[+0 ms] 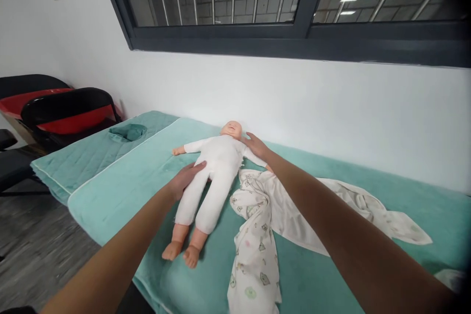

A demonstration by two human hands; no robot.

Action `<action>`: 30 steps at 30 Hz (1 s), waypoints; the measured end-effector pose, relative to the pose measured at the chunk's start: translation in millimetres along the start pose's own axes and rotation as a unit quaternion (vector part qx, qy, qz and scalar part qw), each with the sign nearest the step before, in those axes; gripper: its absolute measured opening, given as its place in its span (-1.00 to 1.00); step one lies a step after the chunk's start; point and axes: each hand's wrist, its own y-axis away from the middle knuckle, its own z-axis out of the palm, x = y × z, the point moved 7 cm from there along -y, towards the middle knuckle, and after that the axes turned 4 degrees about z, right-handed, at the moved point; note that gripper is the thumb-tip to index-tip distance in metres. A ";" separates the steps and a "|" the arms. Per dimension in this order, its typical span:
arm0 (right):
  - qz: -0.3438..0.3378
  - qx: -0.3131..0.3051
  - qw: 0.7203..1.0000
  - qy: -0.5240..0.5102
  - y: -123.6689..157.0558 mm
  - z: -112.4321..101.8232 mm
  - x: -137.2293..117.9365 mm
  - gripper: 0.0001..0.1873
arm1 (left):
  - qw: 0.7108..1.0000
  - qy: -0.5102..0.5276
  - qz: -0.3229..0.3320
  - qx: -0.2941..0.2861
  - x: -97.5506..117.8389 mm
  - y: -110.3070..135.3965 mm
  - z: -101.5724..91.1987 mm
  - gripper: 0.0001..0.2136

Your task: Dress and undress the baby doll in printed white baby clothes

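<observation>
A baby doll (221, 159) with a white cloth body lies on its back on a green padded bed cover (121, 191). Its head points toward the wall, and its bare feet point toward me. My left hand (185, 179) rests against the doll's hip and upper thigh, its fingers stretched out and partly hidden. Beside the doll's neck and shoulder is my right hand (256, 146), fingers extended and apart; whether they touch the doll is hard to see. A white printed baby garment (253, 250) lies spread and crumpled to the doll's right, partly behind my right forearm.
Black and red chairs (73, 113) stand at the left. The bed cover's quilted end has a face-hole opening (128, 132). Behind the bed is a white wall (331, 113) under a dark-framed window (221, 37) with metal bars. Another pale cloth (451, 278) shows at the lower right.
</observation>
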 end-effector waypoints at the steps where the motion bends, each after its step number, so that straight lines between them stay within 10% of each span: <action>1: 0.015 0.013 0.999 0.027 5.1 -13.7 16.5 -0.46 | 0.997 -0.054 0.012 0.062 6.4 3.8 -7.8 -0.47; 4: 0.089 0.056 0.985 0.136 33.1 -66.1 75.3 -0.52 | 0.960 -0.204 0.122 0.149 47.1 24.8 -9.6 -0.60; 10: 0.153 0.070 0.939 0.302 120.1 -130.4 142.8 -0.56 | 0.812 -0.372 0.436 -0.107 113.9 86.0 92.1 -0.47; 17: -0.007 -0.002 0.926 0.378 216.9 -84.6 93.2 -0.72 | 0.799 -0.368 0.471 -0.069 153.7 106.9 160.8 -0.82; 24: -0.187 -0.070 0.895 0.398 331.5 -32.7 34.2 -0.77 | 0.761 -0.359 0.527 -0.118 195.9 129.9 202.4 -0.64; 30: -0.048 -0.045 0.895 0.441 344.0 -57.8 61.4 -0.75 | 0.727 -0.432 0.506 -0.169 195.4 123.5 206.1 -0.91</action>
